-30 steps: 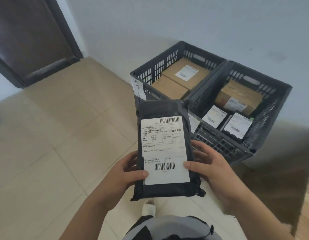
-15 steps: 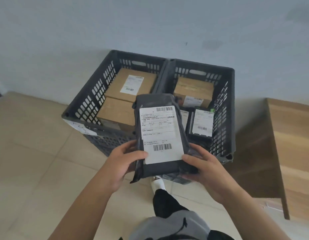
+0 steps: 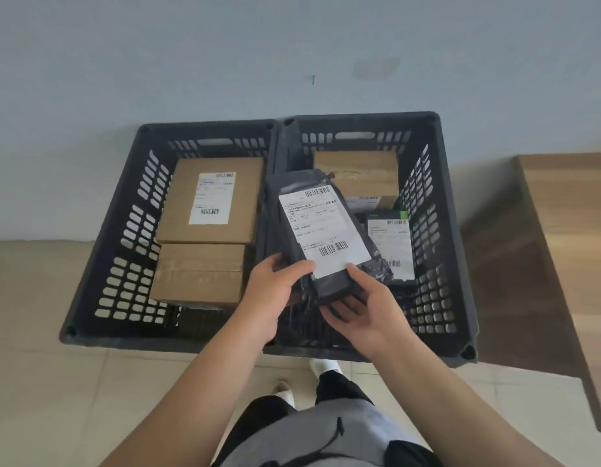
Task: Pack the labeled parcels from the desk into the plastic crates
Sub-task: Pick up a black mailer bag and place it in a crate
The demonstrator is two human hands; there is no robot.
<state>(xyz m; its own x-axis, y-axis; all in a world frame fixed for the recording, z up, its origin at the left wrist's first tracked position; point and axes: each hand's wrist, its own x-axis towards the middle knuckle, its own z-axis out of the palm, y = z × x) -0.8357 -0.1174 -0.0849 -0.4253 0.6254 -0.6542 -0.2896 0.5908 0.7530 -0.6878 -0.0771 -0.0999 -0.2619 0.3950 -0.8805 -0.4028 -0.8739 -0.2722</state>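
Two hands (image 3: 274,291) (image 3: 363,310) grip one black parcel (image 3: 321,230); two crates (image 3: 100,264) (image 3: 437,237).

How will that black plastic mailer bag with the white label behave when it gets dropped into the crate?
The black plastic mailer bag looks fairly firm: it juts out flat though gripped only at its near end. It is probably light, since the left hand and right hand hold it by the fingers. Its wrinkled film may be slippery.
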